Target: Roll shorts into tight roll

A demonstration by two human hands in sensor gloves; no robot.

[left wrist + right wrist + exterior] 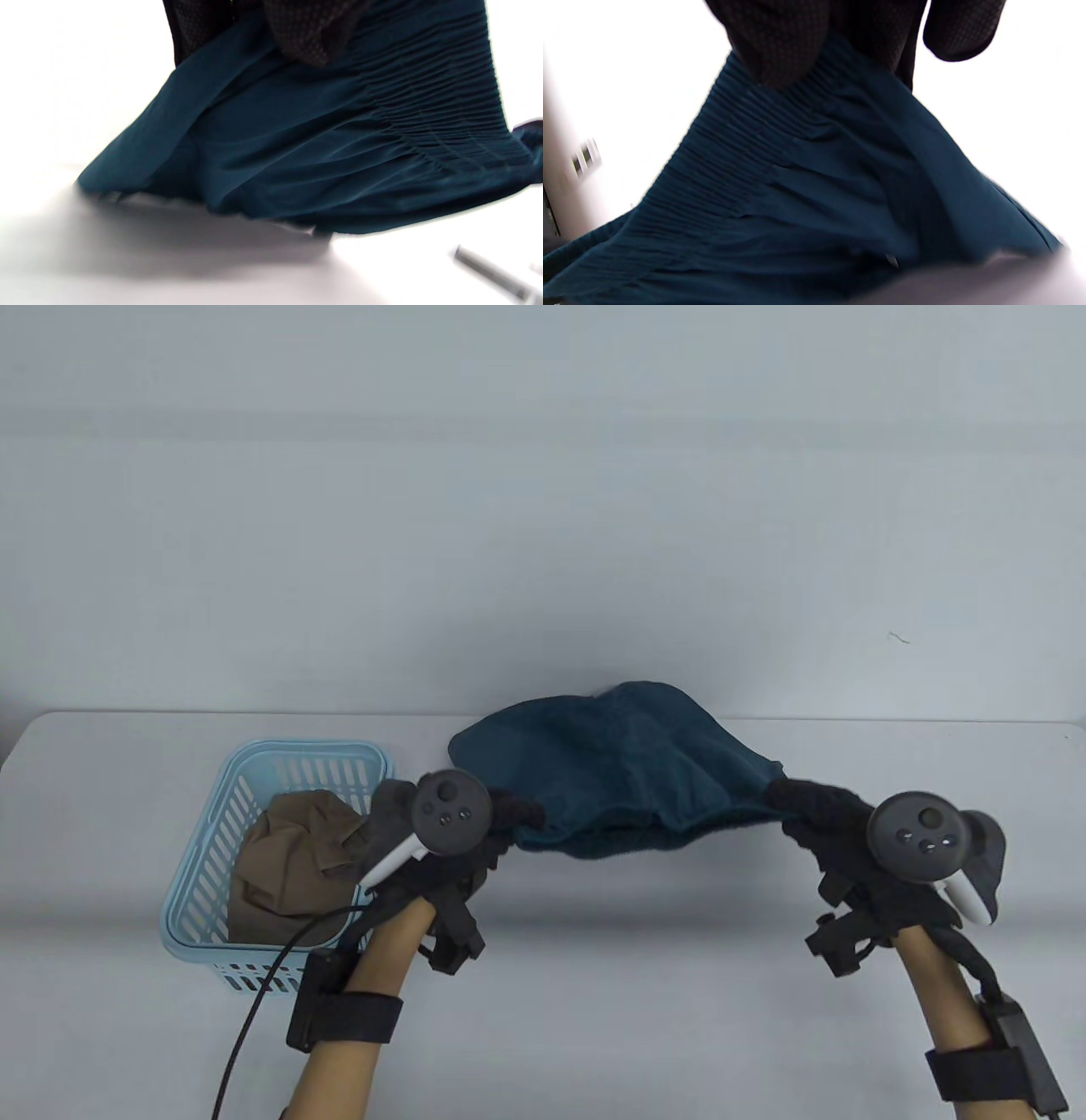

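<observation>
Dark teal shorts [619, 763] with a ribbed elastic waistband hang stretched between my two hands above the white table. My left hand [501, 814] grips the waistband's left end, my right hand [802, 806] its right end. The legs billow away from me toward the table's far edge. In the left wrist view the shorts [322, 144] hang from my gloved fingers [305, 29], their lower hem close to the tabletop. The right wrist view shows my gloved fingers [780, 42] pinching the gathered waistband [734, 148].
A light blue slotted basket [216, 814] stands on the table left of my left hand, holding a brown garment [288, 857] and a grey one [386, 814]. A black cable [254, 1010] trails from my left wrist. The white table [645, 984] spreads between my forearms.
</observation>
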